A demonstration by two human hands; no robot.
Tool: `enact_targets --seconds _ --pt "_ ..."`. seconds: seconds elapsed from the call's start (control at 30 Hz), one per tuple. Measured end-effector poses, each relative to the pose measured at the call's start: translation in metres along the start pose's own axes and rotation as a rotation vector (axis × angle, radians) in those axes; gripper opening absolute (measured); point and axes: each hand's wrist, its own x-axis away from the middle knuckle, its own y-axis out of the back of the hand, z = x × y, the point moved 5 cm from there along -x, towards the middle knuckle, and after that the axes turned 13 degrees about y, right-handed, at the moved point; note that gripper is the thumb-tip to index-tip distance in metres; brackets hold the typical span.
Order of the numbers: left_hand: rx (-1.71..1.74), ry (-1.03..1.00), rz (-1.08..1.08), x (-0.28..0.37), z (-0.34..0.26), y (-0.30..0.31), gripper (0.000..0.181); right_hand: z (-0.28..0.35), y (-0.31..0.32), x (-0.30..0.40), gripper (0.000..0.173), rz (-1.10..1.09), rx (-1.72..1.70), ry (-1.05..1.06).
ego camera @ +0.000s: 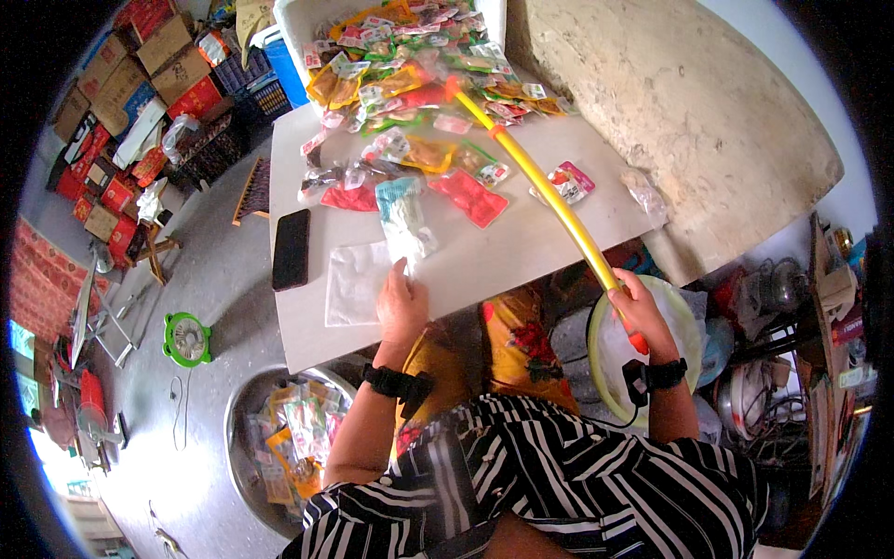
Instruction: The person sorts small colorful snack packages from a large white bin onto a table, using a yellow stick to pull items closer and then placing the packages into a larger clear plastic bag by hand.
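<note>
My right hand (634, 307) grips the lower end of a long yellow rod (541, 185) with orange-red fittings. The rod slants up and left across the table, its far end over a heap of small sealed food packets (405, 87). My left hand (403, 304) is at the table's front edge, beside thin white plastic sheets or bags (355, 283). Its fingertips meet the lower end of a teal-and-white plastic package (404, 209); whether they pinch it is unclear. Just beyond lie a red packet (469, 198) and several others. A pink-and-white packet (569, 183) lies right of the rod.
A black phone (291, 249) lies at the table's left edge. The heap spills from a white foam box (297, 28). Below left stands a metal basin (241, 454) of packets; a yellow-rimmed tub (597, 349) is below right. A green fan (187, 340) sits on the floor.
</note>
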Motion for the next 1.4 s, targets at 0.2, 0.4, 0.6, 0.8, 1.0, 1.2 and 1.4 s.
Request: enact_targets --seconds 0.2,0.4,0.6,0.8,1.0,1.2,1.4 --pt "0.008 -0.002 -0.021 0.000 0.001 0.000 0.039 -0.004 0.004 0.007 0.044 -0.051 0.020 -0.002" --pt "-0.001 -0.028 -0.033 0.000 -0.002 0.000 0.040 0.005 0.008 0.013 0.043 -0.056 0.127 -0.017" --pt "0.008 0.016 -0.029 0.002 -0.003 0.002 0.041 0.013 0.024 0.037 0.044 -0.071 0.107 -0.129" --pt "0.008 -0.023 -0.035 0.000 -0.001 0.001 0.040 -0.018 0.042 0.054 0.044 -0.094 0.022 -0.100" --pt "0.019 -0.004 -0.028 0.000 -0.001 0.000 0.039 0.002 0.029 0.023 0.040 -0.083 0.018 0.049" --pt "0.009 -0.012 -0.041 0.000 0.001 0.001 0.038 0.035 0.006 -0.050 0.040 -0.074 0.041 0.023" --pt "0.005 -0.008 -0.033 0.001 0.000 0.001 0.038 0.029 -0.001 -0.093 0.043 -0.044 0.171 0.062"
